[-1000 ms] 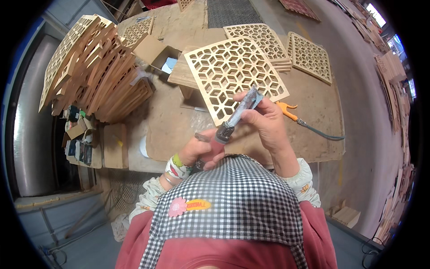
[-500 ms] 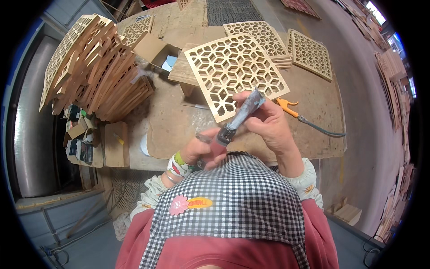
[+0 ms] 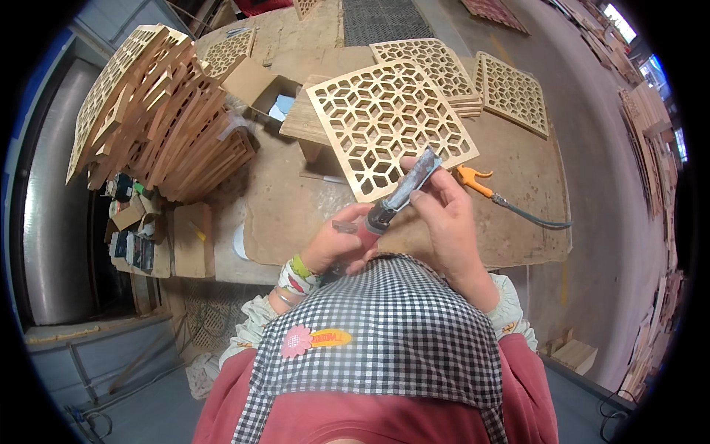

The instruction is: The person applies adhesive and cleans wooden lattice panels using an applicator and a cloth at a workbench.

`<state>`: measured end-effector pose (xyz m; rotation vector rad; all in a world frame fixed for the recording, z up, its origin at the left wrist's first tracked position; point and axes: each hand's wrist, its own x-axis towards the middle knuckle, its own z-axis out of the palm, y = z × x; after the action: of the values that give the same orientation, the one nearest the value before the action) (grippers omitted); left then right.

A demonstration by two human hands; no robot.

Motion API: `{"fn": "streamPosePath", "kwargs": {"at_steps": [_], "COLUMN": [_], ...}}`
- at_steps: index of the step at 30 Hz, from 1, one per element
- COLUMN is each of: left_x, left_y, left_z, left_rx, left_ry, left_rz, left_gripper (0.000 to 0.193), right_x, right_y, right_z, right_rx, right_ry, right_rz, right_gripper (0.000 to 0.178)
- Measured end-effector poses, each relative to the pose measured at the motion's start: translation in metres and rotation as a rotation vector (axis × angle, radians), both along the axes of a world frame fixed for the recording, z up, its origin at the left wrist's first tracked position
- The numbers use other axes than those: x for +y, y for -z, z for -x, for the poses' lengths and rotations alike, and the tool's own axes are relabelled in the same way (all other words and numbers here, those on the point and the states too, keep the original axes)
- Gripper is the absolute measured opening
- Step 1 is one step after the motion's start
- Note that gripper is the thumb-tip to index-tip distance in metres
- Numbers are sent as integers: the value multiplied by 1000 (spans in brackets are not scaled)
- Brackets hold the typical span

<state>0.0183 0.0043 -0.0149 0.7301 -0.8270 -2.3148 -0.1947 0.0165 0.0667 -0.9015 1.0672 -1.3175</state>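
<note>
Workbench [image 3: 518, 233] is supporting low wooden stand [image 3: 303, 122], open cardboard box [image 3: 250, 78] and stacked lattice panels [image 3: 429, 65]. Orange air blow gun [image 3: 474, 182] is lying at right, hose [image 3: 529, 215] is extending toward right edge.

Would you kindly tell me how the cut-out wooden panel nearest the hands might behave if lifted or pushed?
The panel is probably stiff, since it shows no sag. It seems likely to be light for its size, being full of holes. If pushed, it may tip, as its near corner appears to reach well past the wooden stand.

Red lettering [image 3: 326, 339] marks the yellow apron patch [image 3: 345, 337].
</note>
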Motion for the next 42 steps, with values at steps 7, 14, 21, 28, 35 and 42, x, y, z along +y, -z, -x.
{"fn": "streamPosePath", "kwargs": {"at_steps": [7,14,21,28,35,42], "left_x": [5,16,9,2,2,11], "left_y": [-9,4,0,1,1,2], "left_z": [8,18,7,1,4,16], "left_rx": [-102,-601,-103,138,129,-202], "left_ry": [-41,-239,-38,189,181,-100], "left_rz": [106,941,224,10,-15,289], "left_gripper": [69,58,58,67,72,57], "right_x": [-3,-7,-2,7,-2,-13], "right_y": [12,23,14,5,17,32], "right_z": [10,18,19,15,15,17], "right_rx": [-17,69,21,-48,-125,-83], "right_ry": [111,152,38,-60,46,149], "right_rz": [-18,-36,59,96,40,13], "right_gripper": [29,28,24,20,12,12]}}
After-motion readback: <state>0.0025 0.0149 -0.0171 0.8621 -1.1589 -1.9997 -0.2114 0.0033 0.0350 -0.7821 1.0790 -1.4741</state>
